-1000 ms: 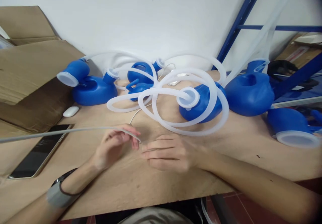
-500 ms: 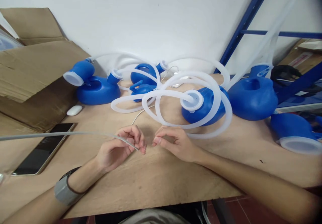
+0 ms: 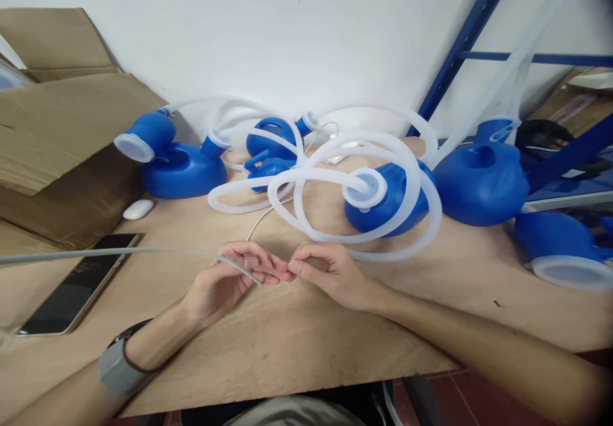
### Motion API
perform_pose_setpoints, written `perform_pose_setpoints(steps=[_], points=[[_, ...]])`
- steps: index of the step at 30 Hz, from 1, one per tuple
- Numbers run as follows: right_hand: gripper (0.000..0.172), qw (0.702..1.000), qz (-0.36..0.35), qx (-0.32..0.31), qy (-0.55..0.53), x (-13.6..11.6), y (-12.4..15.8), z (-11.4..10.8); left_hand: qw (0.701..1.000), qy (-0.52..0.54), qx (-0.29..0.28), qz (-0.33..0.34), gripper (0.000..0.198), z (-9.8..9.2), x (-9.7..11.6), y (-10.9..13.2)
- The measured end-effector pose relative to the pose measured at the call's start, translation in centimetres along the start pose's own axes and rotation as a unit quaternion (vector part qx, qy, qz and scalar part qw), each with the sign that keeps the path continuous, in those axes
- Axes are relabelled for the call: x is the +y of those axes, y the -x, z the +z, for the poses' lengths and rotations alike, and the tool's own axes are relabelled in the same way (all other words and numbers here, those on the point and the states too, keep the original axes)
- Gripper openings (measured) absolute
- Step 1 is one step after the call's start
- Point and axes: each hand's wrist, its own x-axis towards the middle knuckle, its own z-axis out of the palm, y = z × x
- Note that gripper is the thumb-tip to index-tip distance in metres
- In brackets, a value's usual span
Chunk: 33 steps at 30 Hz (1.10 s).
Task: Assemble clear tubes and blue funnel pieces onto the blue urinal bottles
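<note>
My left hand (image 3: 227,285) is palm up over the table, its fingers stretched toward the right and its thumb lifted. A thin grey cable (image 3: 110,251) comes in from the left edge and crosses in front of this hand, its tip above the fingers; I cannot tell whether it touches them. My right hand (image 3: 335,276) has thumb and forefinger pinched together at the left fingertips. Whatever lies in the pinch, if anything, is too small to see. Just beyond, a blue bottle (image 3: 383,215) with a white cap carries a coiled translucent hose (image 3: 428,234).
More blue bottles stand along the wall, one at the left (image 3: 184,174) and one at the right (image 3: 479,183). A cardboard box (image 3: 71,119), a phone (image 3: 79,289) and a white oval case (image 3: 138,209) are on the left. A blue metal rack (image 3: 460,62) rises at the right.
My left fingers have straightened and moved right, so they now meet the right fingertips; a gap lay between the hands before. The view has shifted slightly.
</note>
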Motion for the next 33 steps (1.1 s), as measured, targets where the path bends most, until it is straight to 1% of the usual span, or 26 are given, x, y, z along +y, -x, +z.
perform_pose_setpoints(steps=[4,9,14,18,21,24,26,29,33], points=[[0.023,0.998,0.029,-0.016,-0.045,0.2,0.0,0.2,1.0,0.0,0.009,-0.011,0.017,0.3,0.1,-0.2],[0.025,0.996,0.043,-0.024,-0.076,0.5,-0.1,0.4,1.0,-0.007,0.016,-0.025,0.019,0.5,0.0,-0.3],[0.027,0.991,0.064,-0.038,-0.107,0.3,-0.1,0.5,0.999,-0.027,0.02,-0.015,0.021,0.4,-0.1,-0.2],[0.026,0.99,0.063,-0.065,-0.111,0.1,0.0,0.5,0.996,-0.076,0.035,0.006,0.022,0.5,-0.1,-0.2],[0.027,0.993,0.066,-0.072,-0.071,0.1,0.1,0.6,0.989,-0.132,0.065,0.028,0.022,0.8,-0.3,-0.2],[0.028,0.997,0.055,-0.06,0.003,0.3,0.3,0.8,0.975,-0.196,0.095,0.032,0.027,1.0,-0.6,-0.3],[0.027,0.997,0.042,-0.054,0.036,0.4,0.4,0.9,0.968,-0.227,0.105,0.036,0.03,1.0,-0.8,-0.2],[0.027,0.997,0.029,-0.041,0.051,0.2,0.4,1.0,0.962,-0.24,0.119,0.047,0.033,1.0,-1.0,-0.2],[0.029,0.995,0.007,-0.024,0.096,0.0,0.4,1.2,0.968,-0.214,0.128,0.029,0.036,1.4,-1.0,-0.2]])
